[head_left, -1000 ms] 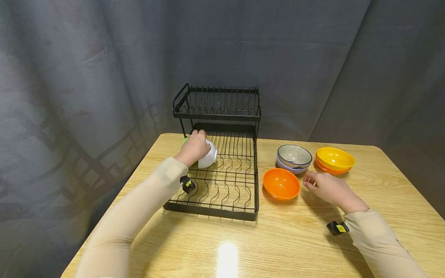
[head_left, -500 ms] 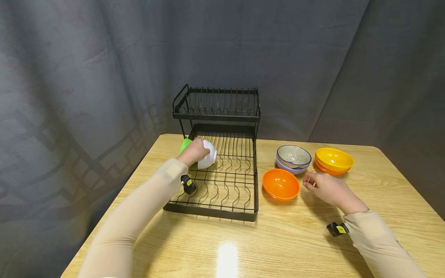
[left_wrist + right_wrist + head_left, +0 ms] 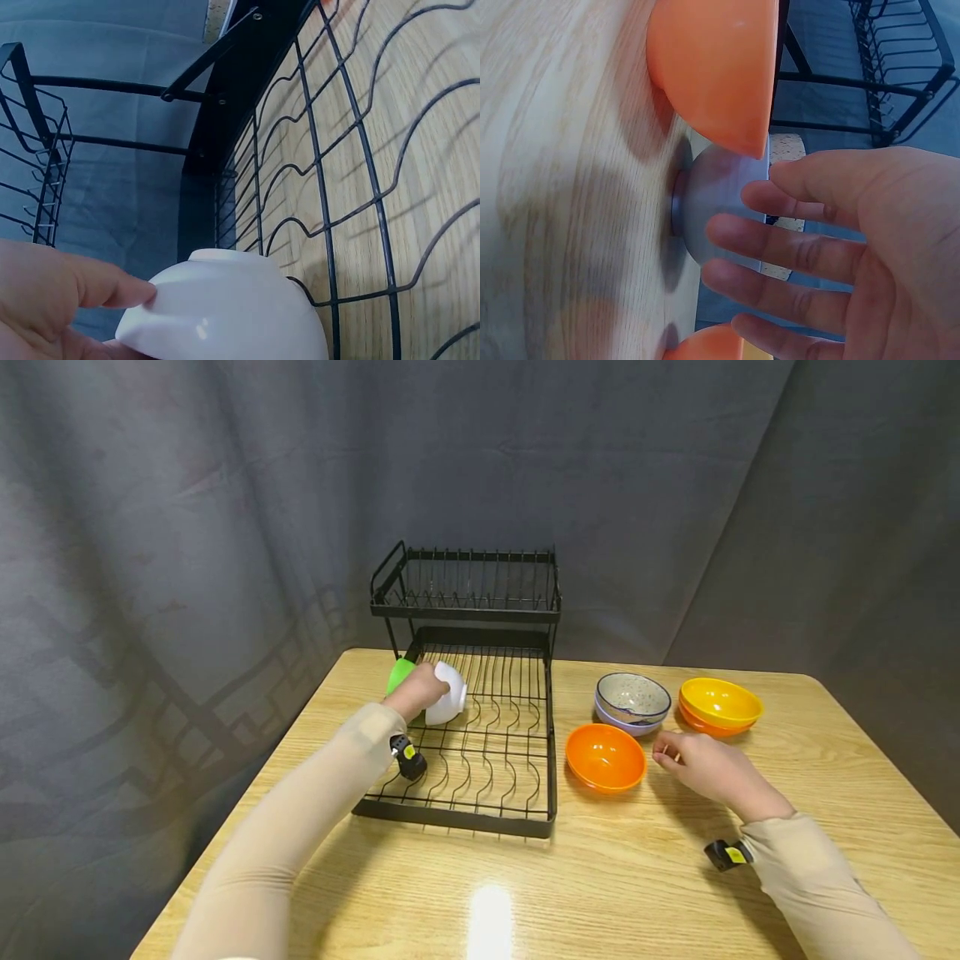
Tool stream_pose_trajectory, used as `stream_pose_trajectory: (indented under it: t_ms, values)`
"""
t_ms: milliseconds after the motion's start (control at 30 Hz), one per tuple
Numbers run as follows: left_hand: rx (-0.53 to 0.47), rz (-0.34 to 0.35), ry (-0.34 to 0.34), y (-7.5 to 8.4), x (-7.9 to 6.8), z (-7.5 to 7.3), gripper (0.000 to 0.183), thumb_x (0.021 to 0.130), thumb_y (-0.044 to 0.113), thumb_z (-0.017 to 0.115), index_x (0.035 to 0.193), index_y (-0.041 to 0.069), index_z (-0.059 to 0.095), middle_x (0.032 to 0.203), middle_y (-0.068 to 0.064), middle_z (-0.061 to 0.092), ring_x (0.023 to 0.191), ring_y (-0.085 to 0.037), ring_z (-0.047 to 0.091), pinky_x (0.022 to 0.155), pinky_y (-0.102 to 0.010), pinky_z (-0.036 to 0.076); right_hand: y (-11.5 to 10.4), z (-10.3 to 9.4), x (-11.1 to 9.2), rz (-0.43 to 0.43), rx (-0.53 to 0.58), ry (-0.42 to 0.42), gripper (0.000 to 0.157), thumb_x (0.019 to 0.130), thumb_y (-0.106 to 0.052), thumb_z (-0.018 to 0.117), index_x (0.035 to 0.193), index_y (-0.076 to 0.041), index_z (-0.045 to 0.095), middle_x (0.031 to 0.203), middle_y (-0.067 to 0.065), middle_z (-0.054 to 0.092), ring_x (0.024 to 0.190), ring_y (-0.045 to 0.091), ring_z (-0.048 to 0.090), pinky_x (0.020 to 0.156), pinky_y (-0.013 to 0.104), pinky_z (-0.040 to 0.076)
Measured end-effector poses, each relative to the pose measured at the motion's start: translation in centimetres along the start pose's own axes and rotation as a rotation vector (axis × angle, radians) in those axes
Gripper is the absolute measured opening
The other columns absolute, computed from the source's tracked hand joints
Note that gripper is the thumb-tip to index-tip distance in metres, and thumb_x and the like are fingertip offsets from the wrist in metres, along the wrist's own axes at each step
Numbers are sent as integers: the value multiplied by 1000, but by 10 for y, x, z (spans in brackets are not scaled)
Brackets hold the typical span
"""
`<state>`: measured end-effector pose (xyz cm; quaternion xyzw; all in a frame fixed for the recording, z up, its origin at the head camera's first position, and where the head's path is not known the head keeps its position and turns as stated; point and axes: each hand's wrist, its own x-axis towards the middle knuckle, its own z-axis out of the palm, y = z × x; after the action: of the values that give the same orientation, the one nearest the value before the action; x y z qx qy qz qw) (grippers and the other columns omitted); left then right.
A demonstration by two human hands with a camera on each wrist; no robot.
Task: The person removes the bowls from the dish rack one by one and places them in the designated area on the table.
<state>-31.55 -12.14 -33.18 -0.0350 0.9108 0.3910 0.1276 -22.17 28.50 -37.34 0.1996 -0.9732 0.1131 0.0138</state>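
A white bowl (image 3: pixel 448 695) stands tipped on its side in the lower tier of the black dish rack (image 3: pixel 480 821). My left hand (image 3: pixel 418 690) pinches it at the rim; the left wrist view shows the white bowl (image 3: pixel 225 311) with fingers (image 3: pixel 112 287) at its edge. Just left of that hand a green bowl (image 3: pixel 401 672) is in the rack, partly hidden. My right hand (image 3: pixel 708 764) hovers over the table, fingers loosely curled and holding nothing. Nearest to it are an orange bowl (image 3: pixel 606 760) and a speckled bowl (image 3: pixel 636 695) nested in a lavender bowl (image 3: pixel 628 722).
A yellow bowl (image 3: pixel 722 702) sits in another orange bowl (image 3: pixel 712 727) at the right. Above the back of the rack rises its upper tier (image 3: pixel 467 612). Grey curtain (image 3: pixel 622 510) hangs behind the wooden table (image 3: pixel 600 893).
My left hand has lowered slightly and shifted on the white bowl, so more of the green bowl shows. The white bowl has barely moved. My right hand stays in place.
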Motion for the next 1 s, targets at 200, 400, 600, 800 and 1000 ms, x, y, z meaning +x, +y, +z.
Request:
stream_pose_trajectory:
  t_ms: [200, 400, 600, 800, 1000]
  values:
    - [-60, -5, 18, -3, 2, -1, 49, 96, 6, 48, 141, -9, 35, 141, -24, 44, 131, -35, 45, 108, -44, 41, 0, 0, 0, -1, -3, 2, 5, 92, -17, 61, 87, -16, 62, 78, -3, 63, 64, 8, 52, 53, 28, 42]
    - [-163, -35, 6, -2, 2, -5, 54, 97, 7, 49, 145, -7, 29, 145, -24, 39, 134, -36, 41, 109, -45, 40, 1, 1, 0, 8, -2, -9, 4, 92, -17, 62, 88, -16, 62, 79, -3, 64, 65, 9, 52, 54, 29, 43]
    - [-237, -1, -27, 4, 1, -9, 50, 98, 11, 52, 142, -6, 35, 143, -22, 41, 131, -35, 44, 105, -46, 44, 1, 0, 1, 16, -1, -11, 4, 92, -18, 61, 88, -17, 62, 80, -3, 64, 65, 9, 52, 54, 29, 43]
    - [-125, 98, -57, 21, -12, -7, 39, 98, 13, 54, 132, -3, 44, 137, -21, 48, 125, -35, 50, 99, -47, 49, 1, 0, 1, 9, 0, -5, 5, 92, -18, 61, 88, -16, 62, 79, -3, 64, 65, 9, 52, 54, 28, 43]
    - [74, 328, -65, 40, -36, 8, 36, 96, 10, 58, 128, -1, 49, 127, -20, 57, 115, -32, 58, 93, -43, 53, 2, 0, 1, 4, -4, 1, 5, 92, -17, 61, 87, -16, 62, 79, -3, 63, 65, 9, 52, 54, 28, 43]
